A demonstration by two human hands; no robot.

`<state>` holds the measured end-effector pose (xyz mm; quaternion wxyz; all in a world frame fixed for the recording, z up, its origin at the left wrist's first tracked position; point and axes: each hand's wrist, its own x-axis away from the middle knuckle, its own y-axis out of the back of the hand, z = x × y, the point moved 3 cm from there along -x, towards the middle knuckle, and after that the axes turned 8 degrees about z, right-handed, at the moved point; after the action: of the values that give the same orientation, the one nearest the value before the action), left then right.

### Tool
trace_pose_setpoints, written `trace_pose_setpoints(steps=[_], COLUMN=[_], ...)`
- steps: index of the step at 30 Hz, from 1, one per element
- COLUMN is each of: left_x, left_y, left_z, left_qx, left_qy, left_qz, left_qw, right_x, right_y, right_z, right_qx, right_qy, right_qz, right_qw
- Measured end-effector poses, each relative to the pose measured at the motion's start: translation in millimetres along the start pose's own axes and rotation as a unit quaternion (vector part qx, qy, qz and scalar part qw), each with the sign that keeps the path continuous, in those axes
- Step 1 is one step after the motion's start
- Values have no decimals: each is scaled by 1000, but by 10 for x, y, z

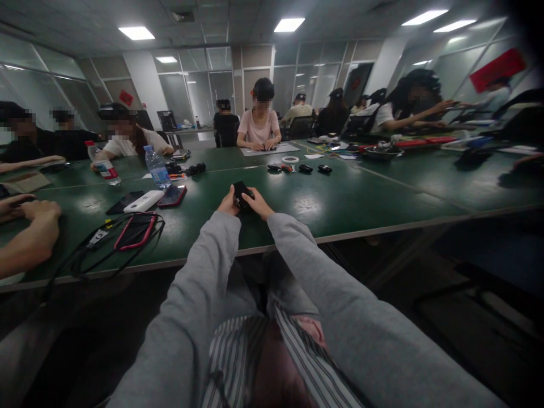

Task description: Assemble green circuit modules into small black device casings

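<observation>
A small black object [241, 194] sits just above the green desk [348, 198] near its front edge, grasped between both hands: the left hand [229, 203] keeps its grip closed on the object's left side, the right hand [257, 204] on its right, both arms in grey sleeves. At ten o'clock lie a red phone [172, 195] and a white power bank [143, 201], with a water bottle [157, 168] beyond; at one o'clock, a tape roll [290, 160]
</observation>
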<state>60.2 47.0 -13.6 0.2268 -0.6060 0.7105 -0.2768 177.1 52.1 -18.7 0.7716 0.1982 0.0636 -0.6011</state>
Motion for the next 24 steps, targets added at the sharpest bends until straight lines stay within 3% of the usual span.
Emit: trace_pose_setpoints(steps=[8,15,24], left_x=[75,36,83], left_y=[-60,-3,28], left_z=[-17,2,-25], left_qx=[-11,-26,-24], left_qy=[-7,-18,0], left_qz=[-5,-28,-34], left_qw=[1000,999,999], right_x=[13,33,-10], right_y=[21,55,17], right_z=[7,43,-25], right_qx=[27,26,54], right_qy=[22,5,24], right_qz=[3,-39,-18], right_qw=[999,999,998])
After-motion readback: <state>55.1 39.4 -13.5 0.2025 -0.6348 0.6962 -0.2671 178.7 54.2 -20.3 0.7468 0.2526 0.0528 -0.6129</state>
